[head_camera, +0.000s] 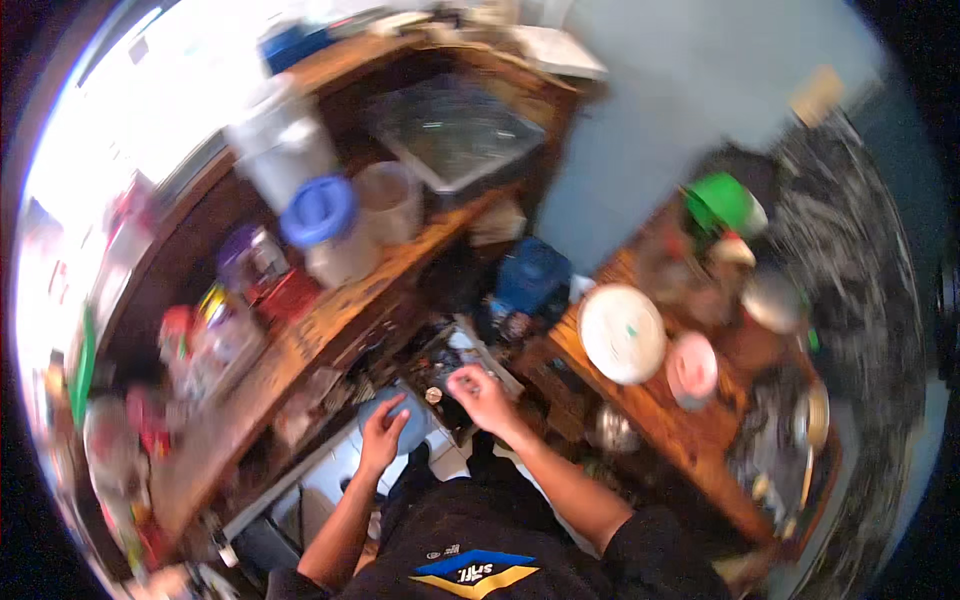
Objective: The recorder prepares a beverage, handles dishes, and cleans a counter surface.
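Note:
My left hand (384, 435) is raised over a round blue-grey plastic object (397, 420), with its fingers apart and nothing seen in them. To its right my right hand (478, 396) has its fingers curled with the tips close together; blur hides whether something small is between them. Between the hands lies a small round light-coloured object (433, 395). Beyond the hands, dark cluttered things and a pale flat piece are too blurred to name.
A wooden shelf (300, 345) at left bears a blue-lidded container (319, 210), a red container (289, 296) and a glass-like tray (465, 135). On the wooden table (705, 442) at right are a white round lid (622, 334) and a pink container (691, 367). A blue bucket (534, 274) stands between.

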Demonstrator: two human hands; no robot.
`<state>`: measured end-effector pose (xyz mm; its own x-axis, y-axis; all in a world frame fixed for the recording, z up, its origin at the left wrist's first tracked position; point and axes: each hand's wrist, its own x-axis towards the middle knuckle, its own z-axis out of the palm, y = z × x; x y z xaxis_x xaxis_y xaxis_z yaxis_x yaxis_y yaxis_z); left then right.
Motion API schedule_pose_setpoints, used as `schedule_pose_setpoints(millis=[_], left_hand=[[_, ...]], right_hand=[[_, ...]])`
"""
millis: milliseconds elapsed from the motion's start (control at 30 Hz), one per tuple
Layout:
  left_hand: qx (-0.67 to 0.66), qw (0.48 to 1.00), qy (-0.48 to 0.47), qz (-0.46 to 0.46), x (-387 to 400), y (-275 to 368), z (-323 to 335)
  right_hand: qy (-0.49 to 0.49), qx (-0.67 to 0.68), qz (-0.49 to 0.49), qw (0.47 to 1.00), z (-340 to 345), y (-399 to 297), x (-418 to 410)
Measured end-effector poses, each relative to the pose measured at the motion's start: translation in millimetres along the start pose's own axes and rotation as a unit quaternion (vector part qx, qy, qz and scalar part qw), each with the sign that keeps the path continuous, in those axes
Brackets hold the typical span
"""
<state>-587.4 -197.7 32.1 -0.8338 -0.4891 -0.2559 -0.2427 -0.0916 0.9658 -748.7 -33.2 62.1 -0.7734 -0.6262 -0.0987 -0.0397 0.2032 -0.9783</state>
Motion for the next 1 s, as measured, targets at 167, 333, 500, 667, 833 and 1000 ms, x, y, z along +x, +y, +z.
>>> schedule_pose_setpoints(millis=[167, 333, 500, 667, 833, 1000], left_hand=[[0.112, 0.953, -0.278, -0.036, 23.4, 36.8, 31.1], [0.111, 0.88, -0.455, 0.079, 35.0, 68.5, 94.6], [0.072, 0.802, -0.581, 0.116, -12.4, 63.2, 165.5], [0.067, 0.677, -0.729, 0.073, -118.8, 66.1, 208.0], [0.129, 0.587, -0.797, 0.059, -176.8, 39.4, 223.8], [0.15, 0.537, -0.83, 0.028, -246.4, 22.3, 245.1]], right_hand=[[0.041, -0.048, -0.008, 0.998, -20.3, -18.4, -78.1], [0.318, -0.015, -0.015, 0.948, -16.0, -42.2, -177.1], [0.472, 0.025, 0.036, 0.881, 21.8, -46.6, -294.3], [0.66, -0.031, 0.092, 0.745, 66.9, -22.4, -406.2], [0.761, 0.035, 0.106, 0.639, 101.7, -13.4, -465.2], [0.76, 0.025, 0.122, 0.638, 114.4, -22.7, -516.9]])
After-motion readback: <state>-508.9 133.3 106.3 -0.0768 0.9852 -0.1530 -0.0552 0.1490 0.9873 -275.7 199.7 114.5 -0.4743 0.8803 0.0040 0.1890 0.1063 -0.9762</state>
